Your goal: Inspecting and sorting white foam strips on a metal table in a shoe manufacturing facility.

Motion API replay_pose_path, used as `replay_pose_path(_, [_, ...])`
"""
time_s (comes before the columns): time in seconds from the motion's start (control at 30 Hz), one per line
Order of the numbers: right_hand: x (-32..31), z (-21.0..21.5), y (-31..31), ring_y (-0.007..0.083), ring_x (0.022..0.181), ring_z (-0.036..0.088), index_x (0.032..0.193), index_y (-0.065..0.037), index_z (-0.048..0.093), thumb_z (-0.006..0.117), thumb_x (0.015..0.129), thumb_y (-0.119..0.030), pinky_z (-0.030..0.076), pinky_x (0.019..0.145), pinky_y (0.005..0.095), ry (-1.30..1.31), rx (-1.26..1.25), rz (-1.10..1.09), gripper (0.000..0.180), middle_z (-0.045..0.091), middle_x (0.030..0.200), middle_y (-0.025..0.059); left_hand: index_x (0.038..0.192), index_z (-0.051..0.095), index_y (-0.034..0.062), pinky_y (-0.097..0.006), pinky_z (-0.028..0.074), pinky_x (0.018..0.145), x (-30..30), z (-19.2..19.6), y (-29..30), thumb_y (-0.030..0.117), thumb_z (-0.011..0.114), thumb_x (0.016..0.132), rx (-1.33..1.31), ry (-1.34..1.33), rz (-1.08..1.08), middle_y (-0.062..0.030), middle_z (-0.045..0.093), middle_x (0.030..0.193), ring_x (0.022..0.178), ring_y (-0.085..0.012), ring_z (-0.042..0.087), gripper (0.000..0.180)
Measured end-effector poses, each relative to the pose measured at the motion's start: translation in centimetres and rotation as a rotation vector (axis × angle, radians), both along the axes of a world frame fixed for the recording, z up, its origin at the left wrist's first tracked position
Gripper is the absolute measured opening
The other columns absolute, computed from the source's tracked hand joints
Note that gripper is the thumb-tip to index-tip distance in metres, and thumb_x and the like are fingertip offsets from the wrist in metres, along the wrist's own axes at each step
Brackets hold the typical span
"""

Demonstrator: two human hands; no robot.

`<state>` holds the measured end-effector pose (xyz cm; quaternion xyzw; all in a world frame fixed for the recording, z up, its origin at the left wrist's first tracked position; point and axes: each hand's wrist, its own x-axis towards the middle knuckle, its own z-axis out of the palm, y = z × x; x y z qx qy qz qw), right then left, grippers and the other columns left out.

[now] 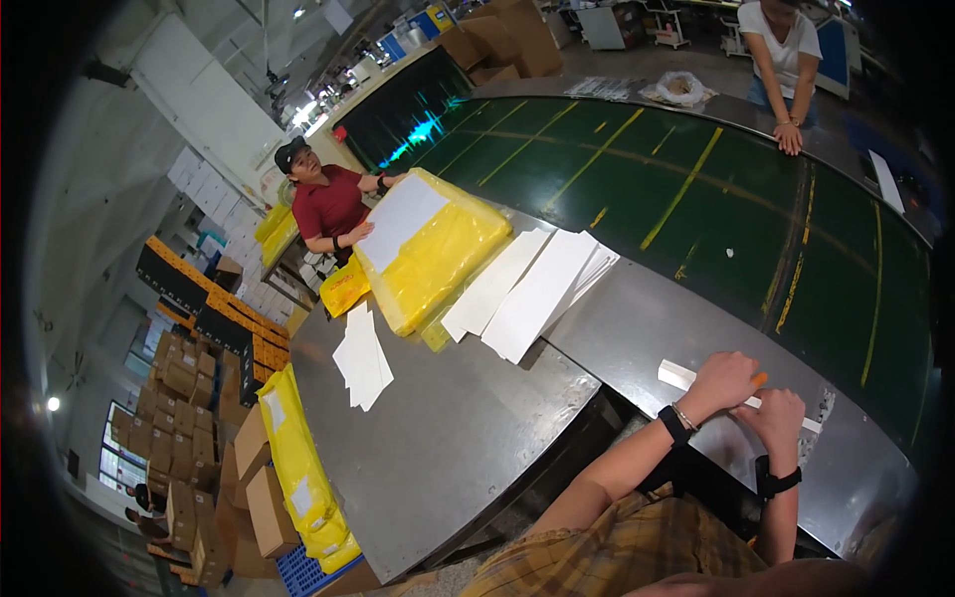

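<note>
My left hand [724,382] is closed over a long, narrow white paper or card strip [677,374], one end of which sticks out past the hand. Close beside it, my right hand [776,415] has its fingers curled on the same strip, near its other end. A small orange thing [759,379] shows at my left fingers; what it is I cannot make out. Both hands are just above the metal table edge [647,343], alongside the green conveyor belt [736,214]. Farther left lie fanned stacks of long white cards [547,294] and some loose white cards [362,360].
A person in a dark red shirt [328,207] touches a large yellow plastic-wrapped pack [443,264]. Across the belt, another person in white [786,45] leans on its edge. More yellow packs [303,478] line the table's left side. A dark gap [622,406] separates the metal tables.
</note>
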<state>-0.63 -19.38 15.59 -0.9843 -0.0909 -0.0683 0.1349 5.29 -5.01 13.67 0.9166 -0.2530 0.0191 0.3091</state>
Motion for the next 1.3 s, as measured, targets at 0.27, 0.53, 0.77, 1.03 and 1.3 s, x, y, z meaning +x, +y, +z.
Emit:
replay_pose_path(0.27, [-0.1, -0.8, -0.3, 0.0327, 0.064, 0.064, 0.069, -0.010, 0.073, 0.082, 0.060, -0.045, 0.049, 0.063, 0.0415, 0.009, 0.011, -0.028, 0.037, 0.064, 0.062, 0.0134, 0.083, 0.068, 0.0068, -0.046, 0.050, 0.064, -1.1, 2.0, 2.5, 0.025, 0.057, 0.088, -0.107, -0.140, 0.124, -0.0148, 0.066, 0.073, 0.070, -0.0357, 0.064, 0.022])
replay_pose_path(0.53, [0.4, -2.0, -0.7, 0.0357, 0.062, 0.062, 0.065, -0.009, 0.071, 0.079, 0.062, -0.046, 0.048, 0.058, 0.0436, -0.051, 0.001, -0.002, 0.038, 0.062, 0.060, 0.0148, 0.118, 0.066, 0.0067, -0.038, 0.052, 0.077, -1.1, -1.1, 8.6, 0.024, 0.061, 0.090, -0.216, -0.041, 0.456, -0.0197, 0.069, 0.097, 0.090, -0.0308, 0.067, 0.033])
replay_pose_path(0.77, [0.5, -1.6, -0.8, 0.0326, 0.068, 0.066, 0.069, -0.011, 0.071, 0.075, 0.068, -0.050, 0.049, 0.061, 0.0423, 0.083, 0.042, -0.031, 0.039, 0.064, 0.064, 0.0120, 0.137, 0.050, 0.0060, -0.032, 0.050, 0.084, -1.8, -4.5, 7.4, 0.011, 0.064, 0.092, -1.311, 0.377, 0.599, -0.0081, 0.064, 0.097, 0.093, -0.0173, 0.061, 0.047])
replay_pose_path(1.03, [0.0, -2.3, -1.7, 0.0326, 0.068, 0.068, 0.073, -0.014, 0.073, 0.071, 0.071, -0.059, 0.049, 0.055, 0.0426, 0.041, 0.035, 0.066, 0.045, 0.066, 0.066, 0.0105, 0.125, 0.059, 0.0004, -0.037, 0.049, 0.083, -3.6, -4.4, 7.0, 0.039, 0.048, 0.098, -1.432, 0.453, 0.543, -0.0080, 0.063, 0.090, 0.089, -0.0207, 0.059, 0.049])
replay_pose_path(1.3, [-1.5, 0.9, 0.1, 0.0313, 0.062, 0.065, 0.079, -0.016, 0.077, 0.076, 0.072, -0.055, 0.047, 0.055, 0.0410, -0.017, 0.615, -0.087, 0.040, 0.066, 0.063, 0.0099, 0.127, 0.059, -0.0013, -0.033, 0.044, 0.069, -4.0, 14.1, 4.9, 0.032, 0.067, 0.090, -0.458, -0.406, 0.196, -0.0056, 0.061, 0.082, 0.076, -0.0185, 0.055, 0.050])
